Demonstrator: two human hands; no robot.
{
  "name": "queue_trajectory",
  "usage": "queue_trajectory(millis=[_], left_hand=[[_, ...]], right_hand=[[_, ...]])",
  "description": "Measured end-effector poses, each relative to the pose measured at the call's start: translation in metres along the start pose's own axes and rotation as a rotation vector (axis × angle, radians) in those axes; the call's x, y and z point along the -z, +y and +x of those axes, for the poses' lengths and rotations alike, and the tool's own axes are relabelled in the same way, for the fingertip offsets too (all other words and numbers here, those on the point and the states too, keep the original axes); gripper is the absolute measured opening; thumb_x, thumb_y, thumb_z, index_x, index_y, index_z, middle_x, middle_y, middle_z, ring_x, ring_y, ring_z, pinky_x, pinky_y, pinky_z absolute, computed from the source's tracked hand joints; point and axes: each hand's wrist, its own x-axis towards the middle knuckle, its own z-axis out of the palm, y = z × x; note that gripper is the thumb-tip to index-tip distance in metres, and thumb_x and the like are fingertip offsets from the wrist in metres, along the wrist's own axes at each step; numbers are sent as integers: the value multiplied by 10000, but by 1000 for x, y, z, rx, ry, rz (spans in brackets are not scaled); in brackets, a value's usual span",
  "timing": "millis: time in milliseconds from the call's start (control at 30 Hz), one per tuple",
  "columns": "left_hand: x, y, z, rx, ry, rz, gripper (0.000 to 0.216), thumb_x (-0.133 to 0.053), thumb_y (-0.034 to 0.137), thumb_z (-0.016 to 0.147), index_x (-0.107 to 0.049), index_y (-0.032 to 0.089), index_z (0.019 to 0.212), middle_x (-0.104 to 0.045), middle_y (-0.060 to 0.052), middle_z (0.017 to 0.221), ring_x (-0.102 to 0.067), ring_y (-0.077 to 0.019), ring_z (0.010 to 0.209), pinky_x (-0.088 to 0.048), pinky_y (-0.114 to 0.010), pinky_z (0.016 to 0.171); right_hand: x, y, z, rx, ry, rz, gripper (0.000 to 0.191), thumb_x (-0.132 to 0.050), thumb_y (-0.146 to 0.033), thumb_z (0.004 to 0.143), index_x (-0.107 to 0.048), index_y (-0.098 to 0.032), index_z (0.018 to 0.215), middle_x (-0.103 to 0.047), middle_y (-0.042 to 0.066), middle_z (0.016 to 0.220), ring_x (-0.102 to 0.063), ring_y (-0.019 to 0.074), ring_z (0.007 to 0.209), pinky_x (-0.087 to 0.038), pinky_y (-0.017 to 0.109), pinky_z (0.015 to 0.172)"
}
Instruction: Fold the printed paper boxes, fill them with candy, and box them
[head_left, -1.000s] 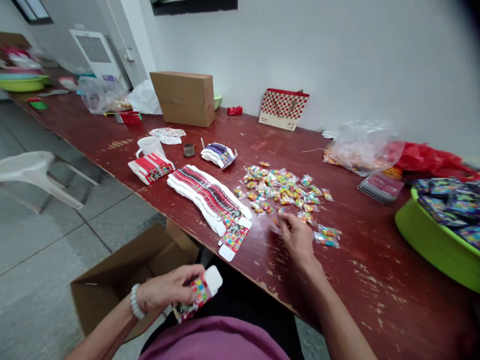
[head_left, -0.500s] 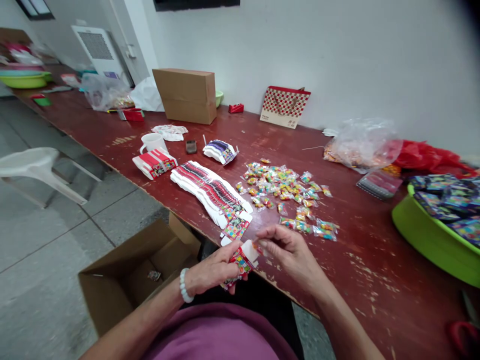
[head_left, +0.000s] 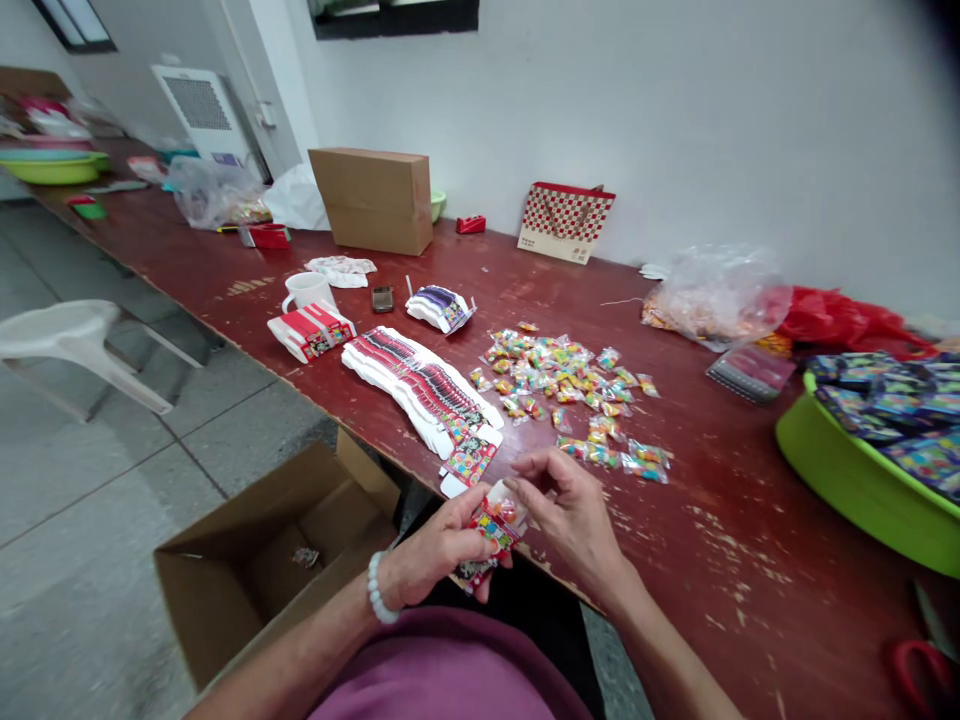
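My left hand is wrapped round a small printed candy box, tilted with its mouth up and toward the right. A clear packet of orange candy shows in that mouth. My right hand is closed, thumb and index finger pinching at the white end flap of the box. Just beyond lies a fanned row of flat, unfolded red boxes, the nearest one face up. To its right are spread several small clear candy packets.
An open cardboard carton stands below the table edge at left. On the right are a green basin of dark packets and red-handled scissors. A white mug, a brown box and a checkered bag stand farther back.
The candy packet at my right fingertips has gone down into the box mouth. My right fingers have moved onto the flap, and the box has shifted slightly right.
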Motion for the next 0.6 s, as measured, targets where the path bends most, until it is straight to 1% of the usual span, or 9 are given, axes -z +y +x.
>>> queue_trajectory(millis=[67, 167, 233, 300, 367, 433, 467, 533, 600], left_hand=[[-1, -3, 1, -25, 30, -55, 428, -561, 172, 730, -544, 170, 1158, -668, -37, 811, -580, -113, 511, -457, -219, 485], [-1, -7, 2, -67, 100, -151, 417, -571, 206, 778, -560, 186, 1194, -666, -32, 827, -576, -114, 512, -462, -216, 459], [1, -9, 4, -79, 166, -244, 374, -561, 311, 844, -580, 185, 1195, -661, -36, 819, -587, -129, 525, -477, -227, 446], [2, -10, 6, -72, 221, -329, 410, -507, 446, 894, -603, 156, 1167, -666, -54, 779, -598, -148, 517, -487, -245, 436], [3, -10, 8, -47, 259, -375, 484, -453, 523, 912, -626, 116, 1108, -675, -78, 725, -599, -159, 477, -485, -258, 425], [4, -10, 9, -38, 298, -391, 503, -443, 538, 914, -637, 97, 1058, -683, -89, 704, -594, -159, 442, -481, -263, 418], [4, -11, 9, -36, 315, -397, 495, -453, 535, 911, -640, 96, 1045, -684, -85, 699, -592, -156, 433, -480, -261, 414], [3, -13, 9, -40, 341, -407, 459, -500, 516, 896, -644, 104, 1038, -682, -63, 694, -594, -149, 436, -482, -253, 415], [1, -15, 9, -39, 356, -409, 423, -552, 494, 868, -649, 112, 1021, -680, -46, 685, -597, -147, 442, -482, -246, 415]], right_hand=[[0, -6, -4, 82, -7, -82, 68, -601, -248, 896, -663, -220, 890, -668, 19, 801, -589, 168, 698, -460, 278, 642], [-1, -18, -15, 208, -112, -199, 205, -552, -239, 929, -629, -245, 1119, -694, 55, 922, -599, 228, 849, -463, 361, 778], [-2, -23, -21, 227, -169, -210, 369, -538, -219, 931, -522, -262, 1297, -683, 74, 1046, -589, 253, 950, -449, 413, 864], [-3, -22, -25, 190, -140, -149, 449, -513, -217, 941, -435, -272, 1380, -635, 89, 1183, -568, 263, 1063, -441, 433, 927], [-3, -18, -26, 149, -32, -89, 428, -494, -227, 948, -441, -273, 1370, -574, 100, 1270, -539, 261, 1147, -441, 429, 964], [-4, -13, -25, 144, 44, -86, 350, -496, -230, 946, -517, -269, 1293, -535, 104, 1304, -517, 263, 1189, -434, 434, 991], [-5, -12, -25, 156, 44, -104, 314, -514, -233, 938, -559, -268, 1247, -525, 105, 1309, -508, 269, 1202, -429, 441, 1003], [-8, -10, -25, 187, -4, -123, 248, -557, -233, 917, -630, -270, 1151, -524, 101, 1302, -511, 275, 1202, -437, 445, 1005], [-14, -11, -27, 189, -29, -99, 224, -581, -225, 903, -657, -272, 1109, -529, 99, 1291, -529, 271, 1182, -463, 431, 984]])
